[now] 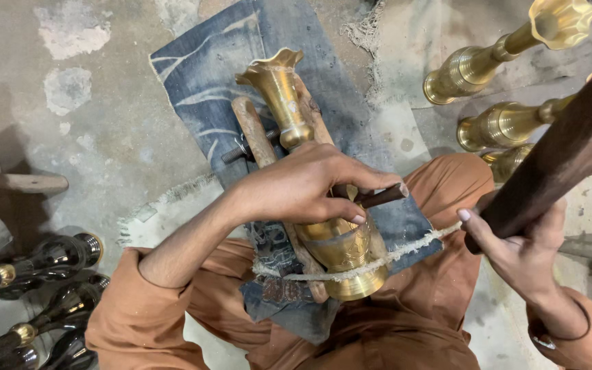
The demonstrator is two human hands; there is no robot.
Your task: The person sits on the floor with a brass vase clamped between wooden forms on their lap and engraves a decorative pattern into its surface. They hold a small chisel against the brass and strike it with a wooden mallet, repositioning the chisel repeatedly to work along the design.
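The brass vase point(323, 199) lay on its side across the person's lap, cradled between two wooden bars point(258, 140) over a denim cloth point(207, 75), with a frayed cord point(405, 250) drawn over its base. The left hand point(303, 185) rested on the vase body, fingers pinched around a dark chisel point(381, 197). The right hand point(522, 243) was wrapped tight around a heavy wooden mallet point(570, 147). Beyond lay more brass vases point(501, 55) to the right; the dark ones point(42, 264) at the left edge were possibly unpolished.

golden engraved brass vase point(323, 205) on faded streaked blue denim cloth point(214, 75).
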